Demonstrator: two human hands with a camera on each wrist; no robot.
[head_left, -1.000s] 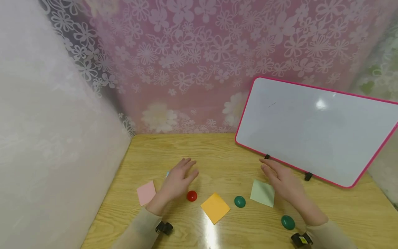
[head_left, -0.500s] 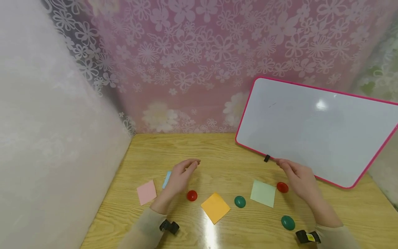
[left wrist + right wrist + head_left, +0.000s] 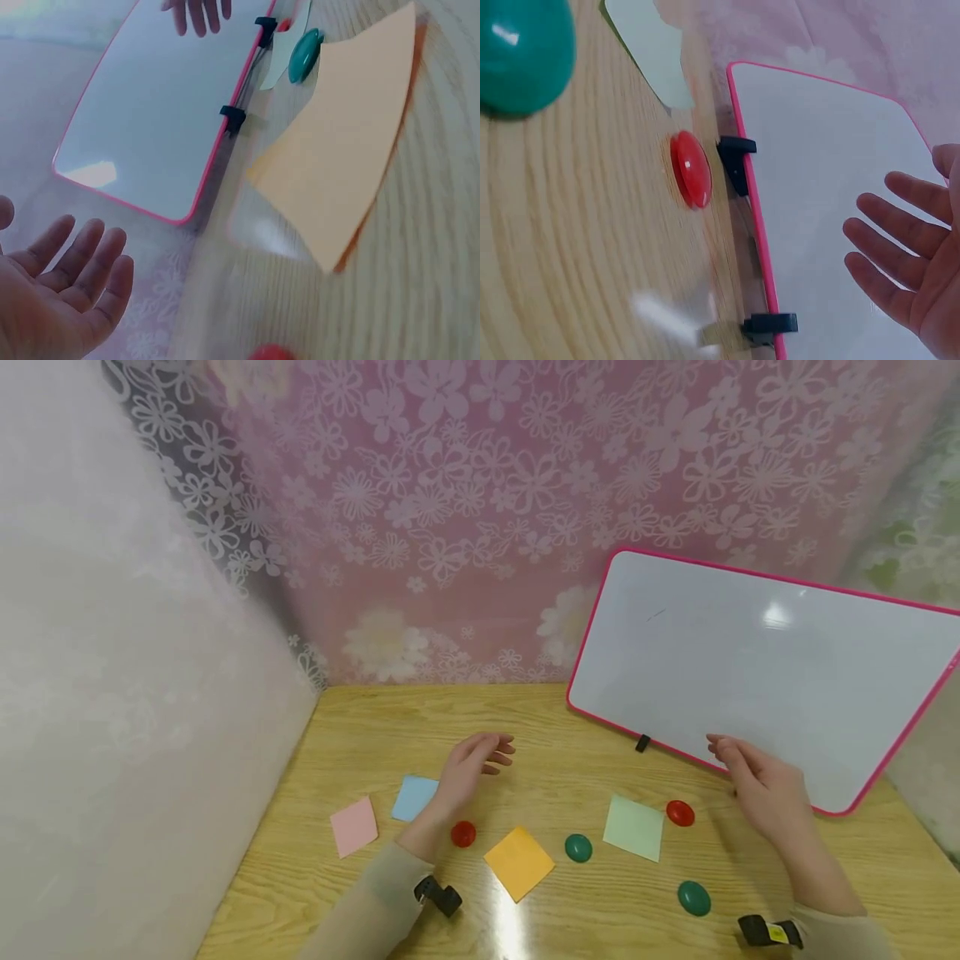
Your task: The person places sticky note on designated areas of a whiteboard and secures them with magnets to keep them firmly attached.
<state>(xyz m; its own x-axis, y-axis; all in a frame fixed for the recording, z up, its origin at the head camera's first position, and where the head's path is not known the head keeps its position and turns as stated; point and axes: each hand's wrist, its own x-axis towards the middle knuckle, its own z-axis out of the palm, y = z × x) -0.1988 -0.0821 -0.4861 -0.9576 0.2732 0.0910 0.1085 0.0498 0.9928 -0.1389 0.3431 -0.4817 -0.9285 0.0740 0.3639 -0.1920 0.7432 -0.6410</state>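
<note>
- I've got the left hand hovering over the pale wooden table, fingers loose and lightly curled — nothing in it. The wrist view confirms an empty, relaxed palm.
- Nearest to it: the square light-blue sticky note just beside the forearm, and the small round red magnet close by the wrist.
- The right hand is up at the lower edge of the pink-framed white magnetic board, fingers spread and fairly straight, gripping nothing. From the right wrist camera the fingers lie in front of the board face; I can't tell whether they touch it.
- The board leans tilted at the back right of the table, with 2 black clips on its bottom edge.
- A 2nd round red magnet lies on the table just left of the right hand, near the board's edge.
- Beside it is the pale-green square sticky note.
- Further along the table — an orange square sticky note, a pink square sticky note, and 2 round green magnets.
</note>
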